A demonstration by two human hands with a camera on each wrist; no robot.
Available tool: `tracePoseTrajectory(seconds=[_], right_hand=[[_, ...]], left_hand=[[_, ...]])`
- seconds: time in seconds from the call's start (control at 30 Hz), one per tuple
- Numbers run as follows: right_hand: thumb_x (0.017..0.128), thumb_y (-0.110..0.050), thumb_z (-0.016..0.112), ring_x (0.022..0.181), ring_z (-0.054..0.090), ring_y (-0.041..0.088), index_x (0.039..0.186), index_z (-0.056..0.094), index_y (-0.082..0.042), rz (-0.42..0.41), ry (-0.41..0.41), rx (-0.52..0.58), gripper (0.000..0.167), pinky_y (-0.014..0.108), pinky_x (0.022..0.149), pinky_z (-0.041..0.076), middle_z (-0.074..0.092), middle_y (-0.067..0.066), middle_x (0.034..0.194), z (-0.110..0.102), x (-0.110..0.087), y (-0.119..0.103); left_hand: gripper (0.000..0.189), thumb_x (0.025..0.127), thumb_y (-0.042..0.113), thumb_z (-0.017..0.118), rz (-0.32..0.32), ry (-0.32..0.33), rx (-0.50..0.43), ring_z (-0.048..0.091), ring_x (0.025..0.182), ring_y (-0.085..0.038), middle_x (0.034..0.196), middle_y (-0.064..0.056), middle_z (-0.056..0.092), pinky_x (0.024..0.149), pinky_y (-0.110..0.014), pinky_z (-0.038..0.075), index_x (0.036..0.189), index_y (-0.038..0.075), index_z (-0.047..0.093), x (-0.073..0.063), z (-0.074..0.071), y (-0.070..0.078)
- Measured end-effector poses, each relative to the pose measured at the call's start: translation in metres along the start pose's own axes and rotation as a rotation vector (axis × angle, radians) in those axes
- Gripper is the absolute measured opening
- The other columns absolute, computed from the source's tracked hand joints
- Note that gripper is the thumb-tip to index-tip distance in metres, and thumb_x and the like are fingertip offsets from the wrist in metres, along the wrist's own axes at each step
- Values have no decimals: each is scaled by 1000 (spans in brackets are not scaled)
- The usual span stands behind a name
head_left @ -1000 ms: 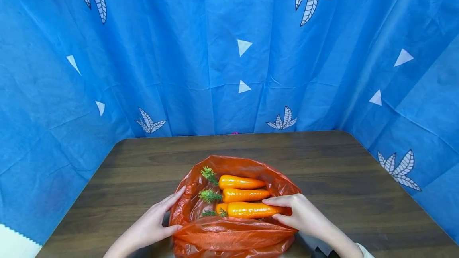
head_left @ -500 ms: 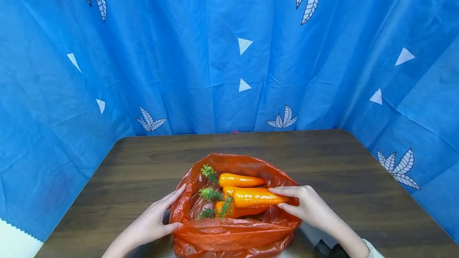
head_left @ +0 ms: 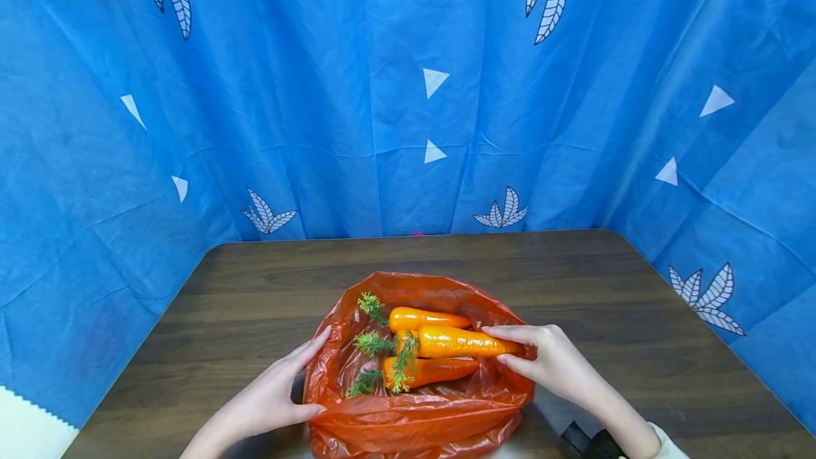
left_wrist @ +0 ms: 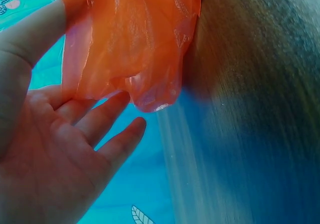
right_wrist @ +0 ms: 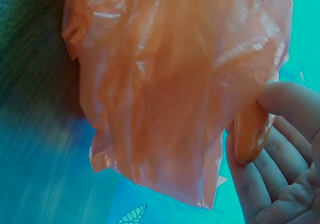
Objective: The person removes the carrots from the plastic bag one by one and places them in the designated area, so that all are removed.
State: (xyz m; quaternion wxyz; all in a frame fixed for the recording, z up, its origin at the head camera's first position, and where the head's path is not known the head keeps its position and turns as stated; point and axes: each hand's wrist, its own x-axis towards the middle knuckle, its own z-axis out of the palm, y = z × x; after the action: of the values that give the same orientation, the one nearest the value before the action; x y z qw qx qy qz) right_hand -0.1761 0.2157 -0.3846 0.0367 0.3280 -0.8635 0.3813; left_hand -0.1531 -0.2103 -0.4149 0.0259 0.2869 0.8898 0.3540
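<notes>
An orange-red plastic bag (head_left: 414, 420) stands with its mouth spread wide in the head view. Inside lie two carrots with green tops, a far carrot (head_left: 427, 319) and a near carrot (head_left: 440, 372). My right hand (head_left: 551, 356) pinches the narrow tip of a third carrot (head_left: 459, 341) between thumb and fingers. That carrot lies across the middle, over another orange one mostly hidden beneath it. In the right wrist view its tip (right_wrist: 251, 134) sticks out past the plastic. My left hand (head_left: 274, 395) rests against the bag's left rim, thumb and fingers spread apart.
The bag stands near the front of a dark wooden table (head_left: 268, 282). A blue curtain (head_left: 306, 105) with leaf and triangle prints surrounds the table at the back and sides. A black band (head_left: 593, 441) is on the right wrist.
My right hand has moved the pinched carrot up and away from the near side to the middle of the bag, uncovering the near carrot. The left hand has hardly moved.
</notes>
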Motion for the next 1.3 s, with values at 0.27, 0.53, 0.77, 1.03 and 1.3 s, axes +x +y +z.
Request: tracePoseTrajectory(seconds=[0.27, 0.53, 0.77, 1.03, 1.3], right_hand=[[81, -2, 72, 84, 62, 11, 118, 66, -5, -2, 40, -19, 38, 22, 65, 53, 67, 6, 107, -6, 0, 0], [78, 0, 74, 90, 64, 17, 116, 67, -7, 11, 121, -64, 39, 27, 68, 54, 67, 7, 107, -16, -1, -1], [76, 4, 74, 89, 64, 17, 116, 67, -8, 102, 178, -98, 42, 32, 71, 54, 68, 4, 105, -28, -2, 0], [75, 5, 74, 90, 64, 19, 117, 67, -6, 132, 210, -128, 44, 33, 72, 54, 67, 5, 105, -37, -1, 6], [76, 1, 75, 82, 63, 11, 116, 67, -6, 104, 279, -161, 41, 25, 64, 53, 68, 5, 103, -46, -4, 12]], left_hand=[[94, 77, 40, 76, -21, -23, -56, 40, 122, -43, 143, -24, 32, 86, -53, 44, 149, 7, 23, 0, 1, 0], [95, 76, 41, 76, -12, -7, -28, 41, 122, -41, 143, -24, 33, 86, -52, 45, 148, 7, 24, 0, 1, 0], [95, 76, 42, 76, -5, 3, -9, 42, 121, -41, 142, -25, 34, 86, -53, 44, 147, 5, 25, 0, 0, 0], [95, 76, 41, 76, -6, -3, -34, 41, 121, -43, 142, -26, 32, 86, -53, 44, 148, 5, 25, 0, -1, 1], [89, 79, 36, 74, -32, -5, -66, 40, 121, -44, 143, -26, 31, 86, -55, 43, 148, 9, 25, -2, -2, -3]])
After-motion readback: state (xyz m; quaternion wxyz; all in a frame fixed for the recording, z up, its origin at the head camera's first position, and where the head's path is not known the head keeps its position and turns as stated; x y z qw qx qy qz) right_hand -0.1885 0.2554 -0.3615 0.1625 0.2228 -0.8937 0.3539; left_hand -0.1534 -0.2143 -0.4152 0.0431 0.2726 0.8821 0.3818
